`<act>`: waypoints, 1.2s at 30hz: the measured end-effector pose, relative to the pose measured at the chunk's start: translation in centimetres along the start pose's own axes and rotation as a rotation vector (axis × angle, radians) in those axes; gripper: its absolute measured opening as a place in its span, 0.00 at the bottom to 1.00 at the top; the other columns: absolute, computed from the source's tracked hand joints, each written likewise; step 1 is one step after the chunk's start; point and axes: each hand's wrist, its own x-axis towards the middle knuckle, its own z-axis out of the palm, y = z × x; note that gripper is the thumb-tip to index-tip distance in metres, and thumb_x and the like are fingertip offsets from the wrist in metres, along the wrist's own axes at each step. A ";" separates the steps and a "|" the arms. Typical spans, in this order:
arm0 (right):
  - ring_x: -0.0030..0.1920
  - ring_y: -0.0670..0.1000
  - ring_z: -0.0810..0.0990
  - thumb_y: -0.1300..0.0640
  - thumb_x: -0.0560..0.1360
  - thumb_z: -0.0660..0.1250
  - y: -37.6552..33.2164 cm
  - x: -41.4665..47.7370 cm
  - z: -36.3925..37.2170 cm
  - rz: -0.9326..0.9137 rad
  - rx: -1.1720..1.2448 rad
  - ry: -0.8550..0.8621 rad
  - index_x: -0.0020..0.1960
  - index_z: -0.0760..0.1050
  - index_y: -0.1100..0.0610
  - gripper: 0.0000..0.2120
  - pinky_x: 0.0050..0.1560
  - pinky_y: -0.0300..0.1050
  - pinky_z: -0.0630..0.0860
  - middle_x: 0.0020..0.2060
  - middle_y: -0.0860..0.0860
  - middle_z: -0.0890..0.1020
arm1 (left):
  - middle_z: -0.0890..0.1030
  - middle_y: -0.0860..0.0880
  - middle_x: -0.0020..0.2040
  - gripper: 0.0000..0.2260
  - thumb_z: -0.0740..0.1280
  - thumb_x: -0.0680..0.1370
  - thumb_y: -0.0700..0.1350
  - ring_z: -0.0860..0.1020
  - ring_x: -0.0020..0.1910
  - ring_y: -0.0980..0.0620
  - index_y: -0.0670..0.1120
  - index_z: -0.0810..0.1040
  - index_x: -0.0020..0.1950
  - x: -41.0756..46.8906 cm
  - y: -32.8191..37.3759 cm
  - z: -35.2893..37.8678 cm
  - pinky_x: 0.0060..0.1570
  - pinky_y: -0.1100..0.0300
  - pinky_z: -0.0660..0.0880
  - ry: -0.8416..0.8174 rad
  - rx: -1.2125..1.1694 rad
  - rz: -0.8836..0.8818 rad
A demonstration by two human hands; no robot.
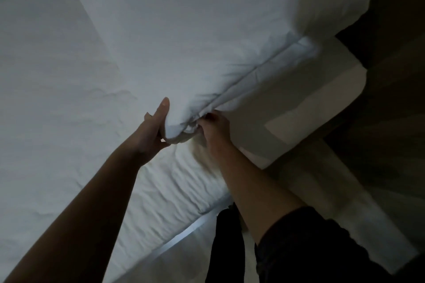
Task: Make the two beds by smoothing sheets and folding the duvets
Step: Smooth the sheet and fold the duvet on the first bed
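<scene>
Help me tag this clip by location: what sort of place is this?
Probably a bedroom: a mattress under a wrinkled white sheet, and a white duvet whose corner the left hand and right hand grip.

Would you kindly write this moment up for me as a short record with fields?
setting: dim room, bed with a white sheet
duvet: white, folded in layers, lying on the bed, near corner held up
left hand: grips the corner from the left, thumb pointing up along it
right hand: fingers curled into the corner's folds
mattress side: cover wrinkled
</scene>
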 end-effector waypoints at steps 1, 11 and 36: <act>0.37 0.52 0.78 0.72 0.68 0.69 -0.3 0.5 0.4 -0.012 -0.011 0.000 0.35 0.77 0.59 0.10 0.38 0.47 0.75 0.35 0.59 0.81 | 0.76 0.51 0.68 0.35 0.55 0.72 0.74 0.74 0.66 0.50 0.56 0.68 0.73 0.0 0.3 0.1 0.68 0.45 0.65 0.011 0.034 -0.023; 0.53 0.45 0.82 0.59 0.73 0.73 4.6 -4.6 -3.1 -0.156 -0.031 -0.134 0.59 0.76 0.59 0.16 0.52 0.37 0.78 0.53 0.52 0.83 | 0.79 0.55 0.63 0.33 0.48 0.71 0.75 0.74 0.66 0.52 0.59 0.73 0.66 -1.2 1.1 1.3 0.70 0.42 0.59 0.033 0.096 -0.120; 0.38 0.43 0.81 0.72 0.77 0.55 4.2 -3.4 -1.4 -0.216 -0.475 -0.598 0.76 0.61 0.53 0.30 0.32 0.28 0.71 0.70 0.54 0.69 | 0.75 0.54 0.69 0.41 0.37 0.68 0.78 0.65 0.72 0.49 0.62 0.69 0.71 0.0 3.0 1.4 0.70 0.37 0.49 -0.089 0.234 -0.251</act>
